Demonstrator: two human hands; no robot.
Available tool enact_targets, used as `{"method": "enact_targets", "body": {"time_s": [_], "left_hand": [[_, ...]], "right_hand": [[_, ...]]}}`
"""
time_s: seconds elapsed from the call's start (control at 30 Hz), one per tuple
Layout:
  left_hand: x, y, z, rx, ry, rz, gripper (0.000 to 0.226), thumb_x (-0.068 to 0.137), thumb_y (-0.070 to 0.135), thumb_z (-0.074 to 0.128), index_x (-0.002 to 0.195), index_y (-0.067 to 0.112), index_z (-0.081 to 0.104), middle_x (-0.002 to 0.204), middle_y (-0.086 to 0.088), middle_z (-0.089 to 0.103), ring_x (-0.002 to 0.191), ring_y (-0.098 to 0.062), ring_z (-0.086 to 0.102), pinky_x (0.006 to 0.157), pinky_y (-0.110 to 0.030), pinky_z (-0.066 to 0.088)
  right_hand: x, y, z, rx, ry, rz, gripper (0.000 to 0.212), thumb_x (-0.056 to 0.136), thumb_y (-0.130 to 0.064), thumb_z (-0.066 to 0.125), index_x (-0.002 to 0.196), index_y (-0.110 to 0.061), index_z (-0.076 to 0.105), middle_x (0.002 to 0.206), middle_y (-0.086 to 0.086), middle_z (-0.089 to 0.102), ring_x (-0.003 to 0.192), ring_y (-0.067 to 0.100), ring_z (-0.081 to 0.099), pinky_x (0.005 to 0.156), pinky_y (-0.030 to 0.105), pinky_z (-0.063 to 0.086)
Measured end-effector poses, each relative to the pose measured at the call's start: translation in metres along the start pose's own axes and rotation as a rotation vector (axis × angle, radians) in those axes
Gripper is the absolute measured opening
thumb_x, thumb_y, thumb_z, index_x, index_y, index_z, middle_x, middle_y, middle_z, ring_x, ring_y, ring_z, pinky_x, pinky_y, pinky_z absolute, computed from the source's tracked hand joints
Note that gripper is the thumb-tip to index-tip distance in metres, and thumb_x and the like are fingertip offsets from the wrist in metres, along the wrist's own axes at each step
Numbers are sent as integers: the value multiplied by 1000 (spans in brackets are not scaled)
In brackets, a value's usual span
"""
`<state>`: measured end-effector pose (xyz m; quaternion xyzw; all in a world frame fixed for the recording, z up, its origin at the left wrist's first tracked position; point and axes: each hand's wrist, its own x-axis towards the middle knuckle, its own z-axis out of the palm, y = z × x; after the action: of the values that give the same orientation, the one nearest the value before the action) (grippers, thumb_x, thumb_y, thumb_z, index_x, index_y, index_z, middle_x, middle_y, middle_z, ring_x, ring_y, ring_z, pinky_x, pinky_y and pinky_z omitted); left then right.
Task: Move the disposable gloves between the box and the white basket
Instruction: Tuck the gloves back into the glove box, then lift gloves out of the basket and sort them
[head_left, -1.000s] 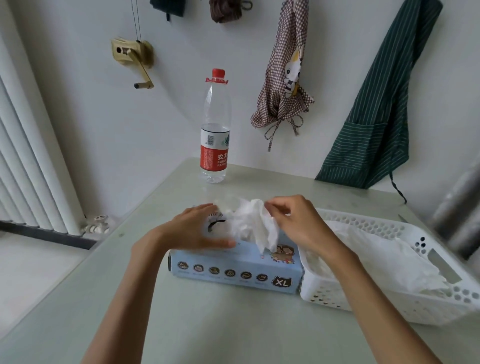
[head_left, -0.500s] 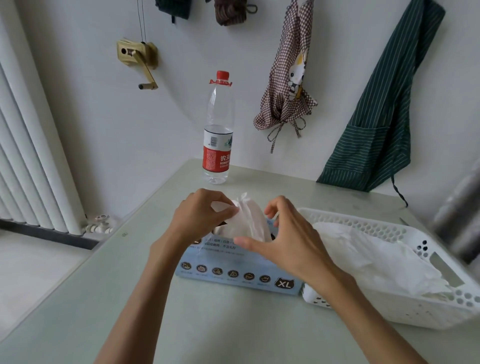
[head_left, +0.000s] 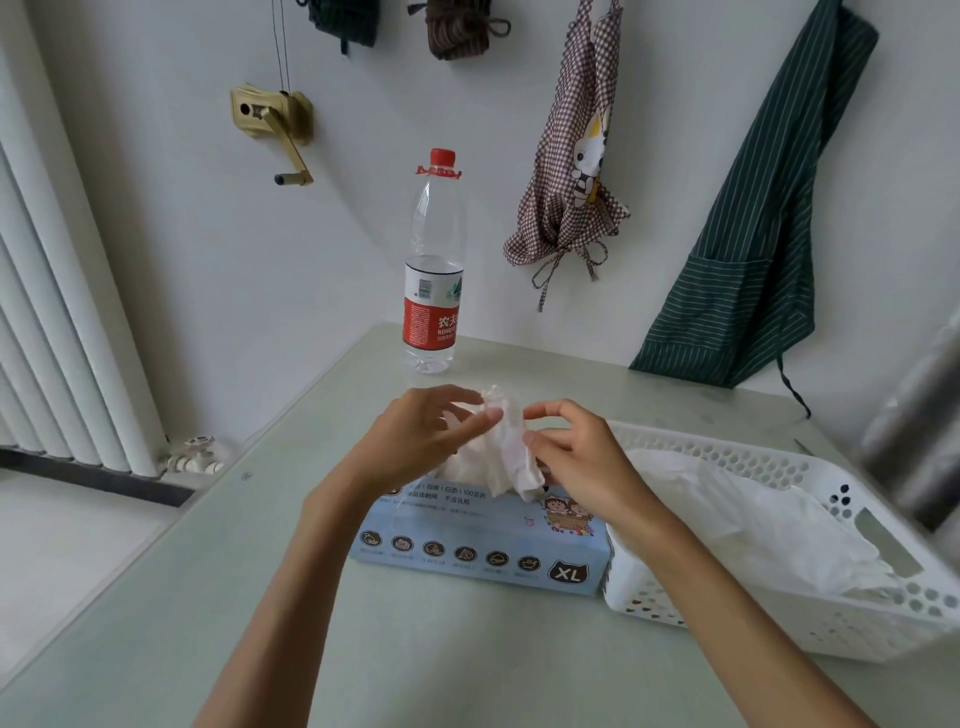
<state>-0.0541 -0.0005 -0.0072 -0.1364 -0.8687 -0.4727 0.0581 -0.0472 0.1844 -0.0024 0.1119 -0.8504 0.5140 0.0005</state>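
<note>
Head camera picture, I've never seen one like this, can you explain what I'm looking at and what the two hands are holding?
The camera sits on a person's head, looking forward and down, so the bare arms reaching in are their own. No machine here. The left hand and right hand both pinch a crumpled white glove above a blue glove box on a pale green table. Beside the box stands a white basket with more gloves inside. A water bottle stands near the wall, where aprons hang.
</note>
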Motion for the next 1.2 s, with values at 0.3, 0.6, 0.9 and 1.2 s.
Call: {"method": "enact_targets", "body": {"time_s": [0.3,0.6,0.9,1.2], "left_hand": [[3,-14,17,179,283,-152,11,73,34,78,77,25,73,67,16,67,67,2,62,60,-15,45],[7,-21,18,335,155,-203,16,75,51,67,84,38,66,92,13,61,88,-12,55,73,-28,44],[3,-24,20,561,189,-207,42,68,63,68,96,31,66,119,7,57,111,-16,42,85,-27,31],[5,-26,21,606,159,-224,45,67,62,70,100,32,64,122,8,54,114,-17,41,88,-27,32]], "right_hand": [[5,-2,-29,94,108,83,31,83,3,65,102,-21,62,97,4,70,86,18,68,73,28,56],[8,1,-27,-112,-20,153,5,88,-23,59,90,-19,59,85,-5,58,79,11,55,64,25,40],[10,-16,-56,51,274,-7,13,91,-24,62,84,-18,71,84,1,73,83,16,68,80,30,53],[2,-30,-82,191,497,-151,12,92,-20,59,83,-20,66,70,-14,67,65,-6,60,68,13,50]]}}
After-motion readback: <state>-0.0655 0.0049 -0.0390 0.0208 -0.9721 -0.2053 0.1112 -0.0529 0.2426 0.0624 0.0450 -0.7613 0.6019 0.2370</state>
